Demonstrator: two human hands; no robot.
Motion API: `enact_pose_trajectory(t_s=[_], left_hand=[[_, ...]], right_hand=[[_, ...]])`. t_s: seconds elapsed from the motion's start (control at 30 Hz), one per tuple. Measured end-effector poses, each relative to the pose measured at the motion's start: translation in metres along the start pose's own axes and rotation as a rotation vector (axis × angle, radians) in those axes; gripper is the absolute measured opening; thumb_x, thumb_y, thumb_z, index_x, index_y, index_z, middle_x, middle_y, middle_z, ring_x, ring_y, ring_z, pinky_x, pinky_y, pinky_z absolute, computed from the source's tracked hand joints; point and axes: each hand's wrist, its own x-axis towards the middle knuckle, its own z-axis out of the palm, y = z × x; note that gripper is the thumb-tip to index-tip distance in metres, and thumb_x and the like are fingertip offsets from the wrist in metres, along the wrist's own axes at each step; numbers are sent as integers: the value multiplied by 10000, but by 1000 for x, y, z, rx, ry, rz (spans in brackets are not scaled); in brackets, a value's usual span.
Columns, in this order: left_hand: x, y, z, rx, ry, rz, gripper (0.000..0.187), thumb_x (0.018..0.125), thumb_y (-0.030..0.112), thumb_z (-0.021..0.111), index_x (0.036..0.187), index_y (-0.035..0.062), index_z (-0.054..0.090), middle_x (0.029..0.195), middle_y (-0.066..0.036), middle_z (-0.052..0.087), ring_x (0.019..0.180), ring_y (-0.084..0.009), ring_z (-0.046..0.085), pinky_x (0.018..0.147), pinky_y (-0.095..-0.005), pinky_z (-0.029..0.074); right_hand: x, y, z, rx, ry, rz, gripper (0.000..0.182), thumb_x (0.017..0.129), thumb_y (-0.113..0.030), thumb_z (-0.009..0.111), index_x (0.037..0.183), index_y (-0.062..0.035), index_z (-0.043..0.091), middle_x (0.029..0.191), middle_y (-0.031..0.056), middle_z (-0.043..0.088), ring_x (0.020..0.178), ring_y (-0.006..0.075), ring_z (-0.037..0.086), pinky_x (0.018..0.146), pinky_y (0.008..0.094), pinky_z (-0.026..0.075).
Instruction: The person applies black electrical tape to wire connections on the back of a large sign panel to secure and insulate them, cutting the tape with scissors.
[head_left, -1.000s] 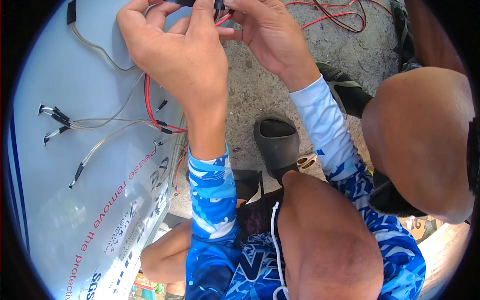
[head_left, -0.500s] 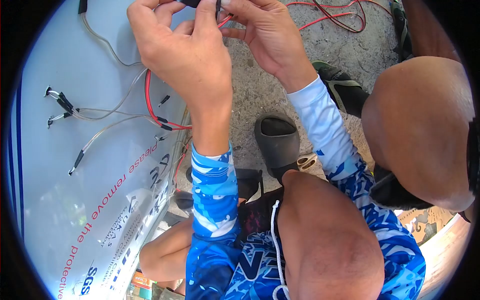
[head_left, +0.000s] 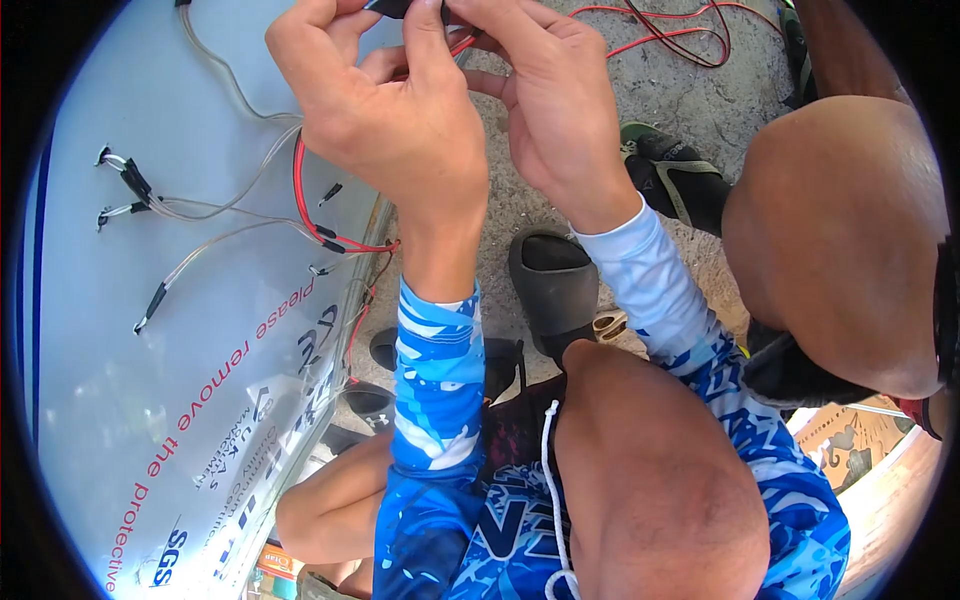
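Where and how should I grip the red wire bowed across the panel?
Probably mid-bow: pinch the red wire from the picture's left. It bulges that way across the panel, while the left hand crowds its upper end and black wrapping sits near the lower.

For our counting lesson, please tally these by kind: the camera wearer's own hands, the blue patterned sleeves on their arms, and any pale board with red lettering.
Own hands: 2 (left hand, right hand)
Blue patterned sleeves: 2 (left sleeve, right sleeve)
Pale board: 1
Total: 5
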Motion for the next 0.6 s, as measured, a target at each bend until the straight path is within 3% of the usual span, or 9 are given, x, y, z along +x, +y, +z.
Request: enact_pose_trajectory(t_s=[0.13, 0.2, 0.23, 0.3, 0.4, 0.6], left_hand=[[2, -25, -13, 96, -54, 8, 322, 829, -131, 694, 1058, -32, 490, 1020, -90, 514, 767, -104, 602, 560, -197, 497], [7, -48, -10, -490, -37, -308, 305, 856, -95, 697, 1069, -28, 490, 973, -106, 598, 754, -96, 621, 544, -189, 491], [6, -43, -12, -490, -36, -304, 305, 856, -95, 697, 1069, -28, 490, 973, -106, 598, 754, -96, 621, 544, -189, 491], [0, -22, -19, -42, -99, -58, 390, 833, -58, 731, 1092, -62, 440, 956, -218, 659, 819, -261, 737, 519, -257, 605], [-2, -4, -22, -115, -101, -208, 374, 844, -44, 734, 1081, -47, 445, 913, -190, 675, 764, -231, 737, 496, -249, 589], [-2, -17, -25, -59, -94, -80, 394, 827, -70, 745, 1066, -28, 435, 854, -186, 690, 680, -204, 722, 524, -240, 593]], right_hand=[[-5, -4, 6, -28, -51, -25, 182, 966, -155, 670, 943, 23, 702, 816, 20, 674, 703, 83, 610, 659, 223, 498], [-2, -2, 6, -25, -34, 17, 169, 967, -136, 667, 948, 28, 704, 821, 22, 679, 722, 84, 612, 663, 219, 490], [-1, -1, 4, -24, -37, 15, 169, 967, -136, 667, 948, 28, 704, 821, 22, 679, 722, 84, 612, 663, 219, 490], [1, 3, 0, -19, -85, -32, 162, 980, -115, 642, 934, 30, 700, 808, 21, 673, 720, 86, 599, 660, 222, 479], [1, 1, 0, -181, -63, -103, 161, 985, -95, 621, 911, 34, 682, 790, 17, 655, 711, 81, 570, 657, 224, 461], [4, 4, -2, -392, -18, -187, 160, 984, -81, 611, 880, 35, 644, 777, 2, 627, 704, 65, 529, 653, 216, 435]])
